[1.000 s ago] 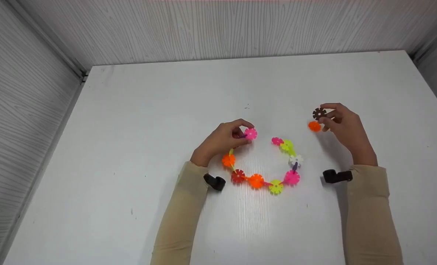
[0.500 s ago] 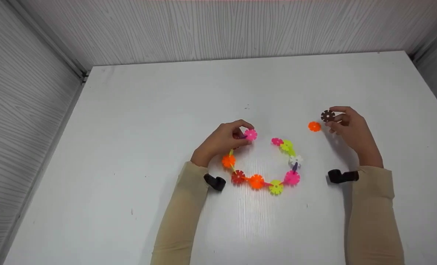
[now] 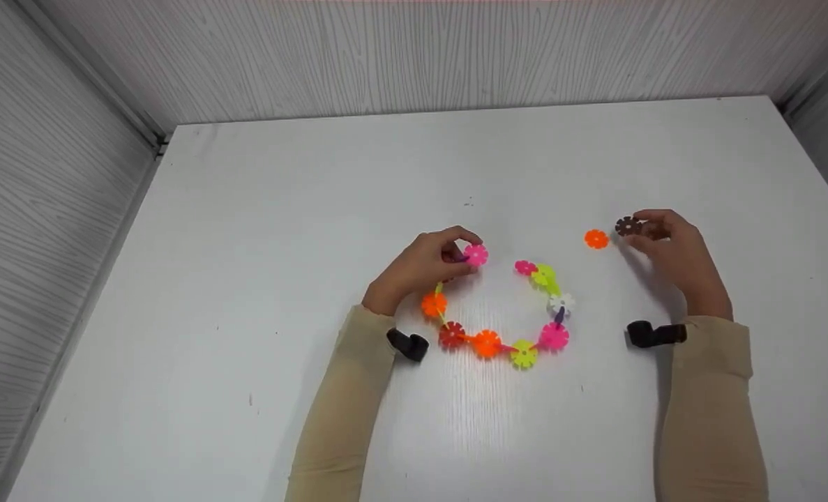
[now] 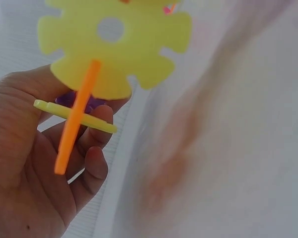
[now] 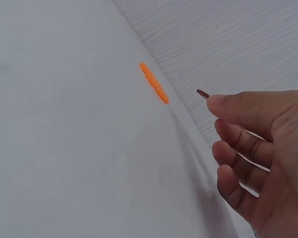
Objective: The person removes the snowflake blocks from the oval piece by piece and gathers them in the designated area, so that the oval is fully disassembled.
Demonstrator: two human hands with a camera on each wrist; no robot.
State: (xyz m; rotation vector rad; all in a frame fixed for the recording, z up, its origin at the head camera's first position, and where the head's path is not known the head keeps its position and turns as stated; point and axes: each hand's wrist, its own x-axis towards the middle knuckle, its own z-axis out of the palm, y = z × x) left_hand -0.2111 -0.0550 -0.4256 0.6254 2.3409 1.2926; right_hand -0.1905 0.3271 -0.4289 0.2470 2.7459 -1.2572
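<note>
A chain of notched plastic discs in several colours curves in an open ring on the table. My left hand [image 3: 427,261] pinches its left end, near a pink disc [image 3: 476,255] and a purple one partly behind the fingers. In the left wrist view a large yellow disc [image 4: 154,49] with an orange disc [image 4: 77,124] slotted into it stands before that hand. At the chain's other end is a small pink disc [image 3: 524,268]. My right hand [image 3: 679,251] pinches a brown disc [image 3: 628,226] between thumb and forefinger. Beside it, a loose orange disc [image 3: 596,239] lies flat.
The white table [image 3: 302,188] meets a wood-grain panel [image 3: 400,56] at the back, with more panels on both sides. Black wrist cameras [image 3: 408,345] sit by each cuff, the left one close to the chain.
My right hand has drawn the brown disc away to the right and slightly nearer, off from above the orange disc. The left hand and the chain stay nearly still.
</note>
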